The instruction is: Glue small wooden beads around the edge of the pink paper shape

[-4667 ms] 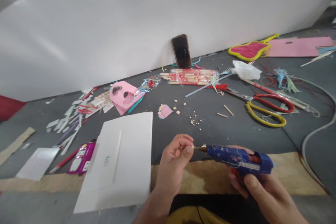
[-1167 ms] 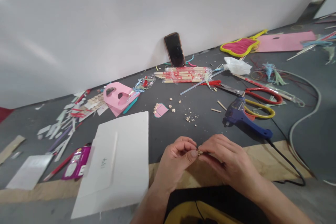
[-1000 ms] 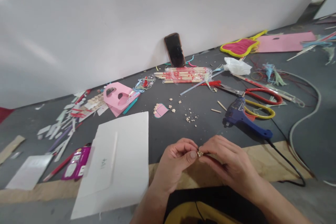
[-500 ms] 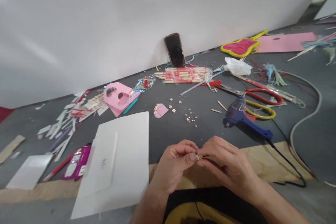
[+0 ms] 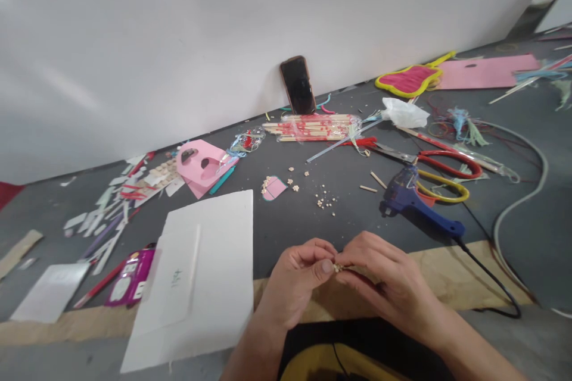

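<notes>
Between my two hands, near the table's front edge, is a tiny cluster of pale wooden pieces (image 5: 338, 268), shaped like a small flower. My left hand (image 5: 301, 280) pinches it from the left with thumb and forefinger. My right hand (image 5: 384, 274) grips its right side, fingers closed and partly hiding it. Beyond my hands lie loose pale bits (image 5: 325, 199) and several small wooden flowers (image 5: 295, 189). A pink and blue-edged paper piece (image 5: 276, 189) has more flowers on its left side. Two short wooden sticks (image 5: 369, 189) lie to the right of them.
A blue glue gun (image 5: 413, 205) with a black cord rests right of my hands, over scissors (image 5: 447, 166). White boards (image 5: 223, 262) lie to the left. A phone (image 5: 298, 84) leans on the wall behind bundled sticks (image 5: 313, 128). A pink mask-like cutout (image 5: 203, 165) sits back left.
Very little differs. Both hands stay in place, with only a slight shift of the fingers around the small wooden cluster.
</notes>
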Demonstrator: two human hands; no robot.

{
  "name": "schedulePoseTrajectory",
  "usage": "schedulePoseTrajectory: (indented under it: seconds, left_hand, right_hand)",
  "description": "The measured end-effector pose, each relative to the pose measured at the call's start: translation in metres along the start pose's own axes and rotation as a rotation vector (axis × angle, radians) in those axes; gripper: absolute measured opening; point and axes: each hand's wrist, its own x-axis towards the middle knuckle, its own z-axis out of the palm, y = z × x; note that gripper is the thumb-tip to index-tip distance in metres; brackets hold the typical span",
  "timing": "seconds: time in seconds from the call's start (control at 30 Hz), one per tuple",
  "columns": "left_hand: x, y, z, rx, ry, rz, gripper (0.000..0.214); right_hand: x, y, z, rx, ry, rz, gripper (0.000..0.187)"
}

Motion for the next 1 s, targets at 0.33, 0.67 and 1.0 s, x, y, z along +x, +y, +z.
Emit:
schedulePoseTrajectory:
  seconds: [0.33, 0.67, 1.0]
  left_hand:
    - [-0.0008, 0.0028, 0.0017, 0.021, 0.008, -0.010, 0.015]
    - [0.0003, 0.0022, 0.0041, 0.002, 0.011, 0.016, 0.016]
    - [-0.0008, 0.0006, 0.0008, -0.007, 0.016, 0.017, 0.013]
  right_hand:
    - [0.0016, -0.0013, -0.0010, 0.036, -0.002, -0.004, 0.009]
    - [0.0000, 0.0001, 0.0017, 0.039, 0.017, 0.038, 0.015]
    - [0.0007, 0.0002, 0.0009, 0.031, 0.017, 0.023, 0.008]
